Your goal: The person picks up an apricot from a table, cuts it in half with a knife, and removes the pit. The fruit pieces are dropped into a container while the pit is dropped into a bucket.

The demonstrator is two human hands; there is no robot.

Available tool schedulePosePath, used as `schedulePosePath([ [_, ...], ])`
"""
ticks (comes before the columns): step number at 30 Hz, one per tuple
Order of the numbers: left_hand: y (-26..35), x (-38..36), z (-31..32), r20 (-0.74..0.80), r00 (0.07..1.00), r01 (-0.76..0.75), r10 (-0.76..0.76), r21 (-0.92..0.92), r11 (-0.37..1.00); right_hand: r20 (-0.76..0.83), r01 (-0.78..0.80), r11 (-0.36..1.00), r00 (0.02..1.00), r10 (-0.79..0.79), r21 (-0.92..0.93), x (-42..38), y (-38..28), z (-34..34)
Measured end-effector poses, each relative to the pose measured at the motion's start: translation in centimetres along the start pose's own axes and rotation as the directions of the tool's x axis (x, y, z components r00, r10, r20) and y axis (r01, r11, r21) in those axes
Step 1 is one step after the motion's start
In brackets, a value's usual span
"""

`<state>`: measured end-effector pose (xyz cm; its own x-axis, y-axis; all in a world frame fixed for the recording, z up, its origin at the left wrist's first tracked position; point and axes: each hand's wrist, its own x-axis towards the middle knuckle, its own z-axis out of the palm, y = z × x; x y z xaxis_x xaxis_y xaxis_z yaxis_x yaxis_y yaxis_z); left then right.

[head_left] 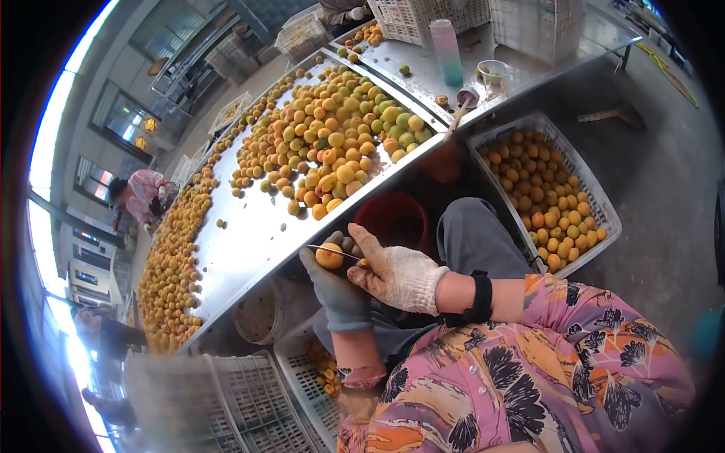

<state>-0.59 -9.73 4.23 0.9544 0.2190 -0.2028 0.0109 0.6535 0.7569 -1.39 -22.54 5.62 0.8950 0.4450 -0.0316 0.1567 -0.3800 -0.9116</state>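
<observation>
1. Left hand [331, 291], in its grey glove, is curled round a single orange fruit [328, 257], thumb on one side and fingers on the other. That's where the fruit is: up at the finger end of the glove, over the person's lap, short of the surface [242, 234].

2. Right hand [402, 273], in a stained pale glove, is closed on a small knife [347, 255] near its yellow part. One finger reaches forward above the blade, and the thumb sits below.

3. What matters most, seen from over here, is how those two lie together. The fruit is just off the right hand's fingertips, on its left side, and the thin blade spans that little gap. Its long axis runs from the right hand leftwards and slightly away from the body, straight over the fruit, with the tip towards the left thumb.

4. The left hand is the nearer one, since it is touching the fruit; the right seems to meet it only through the steel. Whether the edge rests on the skin or has gone in, I can't tell.

5. The fruit looks round, with no clear long axis. Beyond both hands is a red bucket [404, 219], tucked beside the surface's near edge.
</observation>
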Motion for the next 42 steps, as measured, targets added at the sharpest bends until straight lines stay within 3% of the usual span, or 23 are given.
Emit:
schedulePosePath([
  [2, -0.1, -0.6, 0.9, -0.054, 0.998, -0.038, 0.037, -0.008, 0.999, 0.033, -0.021, 0.994, 0.999, 0.025, -0.109, -0.1, 0.0, -0.1],
  [8, -0.4, -0.4, 1.3, -0.138, 0.986, -0.088, 0.097, 0.069, 0.994, 0.027, -0.013, 0.991, 0.999, 0.017, -0.137, -0.3, -0.1, -0.2],
  [15, -0.4, 0.2, 1.2, -0.094, 0.991, -0.09, 0.097, 0.072, 0.993, -0.028, 0.0, 0.993, 1.0, -0.004, -0.122, -0.4, 0.0, -0.1],
  [21, -0.4, 0.0, 1.7, -0.183, 0.978, -0.085, 0.098, 0.08, 0.993, -0.011, 0.009, 0.991, 1.0, -0.011, -0.135, -0.4, -0.2, -0.2],
  [33, -0.6, 0.3, 0.4, 0.142, 0.978, -0.164, 0.154, 0.062, 0.984, -0.05, 0.031, 0.995, 0.998, -0.036, -0.091, 1.4, -0.1, -0.6],
  [35, -0.8, 0.6, -1.3, 0.294, 0.872, -0.488, 0.392, 0.442, 0.753, -0.032, 0.05, 0.995, 0.998, -0.052, -0.081, 1.6, 0.0, -0.6],
  [37, -0.8, 0.0, -1.0, 0.219, 0.877, -0.481, 0.429, 0.413, 0.773, 0.013, 0.039, 0.993, 0.999, -0.038, -0.109, 1.3, -0.3, -0.5],
  [40, -0.5, -0.7, -1.1, 0.116, 0.945, -0.326, 0.307, 0.213, 0.921, 0.051, 0.047, 0.993, 0.998, -0.042, -0.106, 0.6, -0.8, 0.1],
  [42, -0.4, -0.7, -1.2, 0.133, 0.959, -0.269, 0.25, 0.148, 0.952, 0.029, 0.043, 0.995, 0.999, -0.04, -0.095, 0.4, -0.6, 0.4],
])
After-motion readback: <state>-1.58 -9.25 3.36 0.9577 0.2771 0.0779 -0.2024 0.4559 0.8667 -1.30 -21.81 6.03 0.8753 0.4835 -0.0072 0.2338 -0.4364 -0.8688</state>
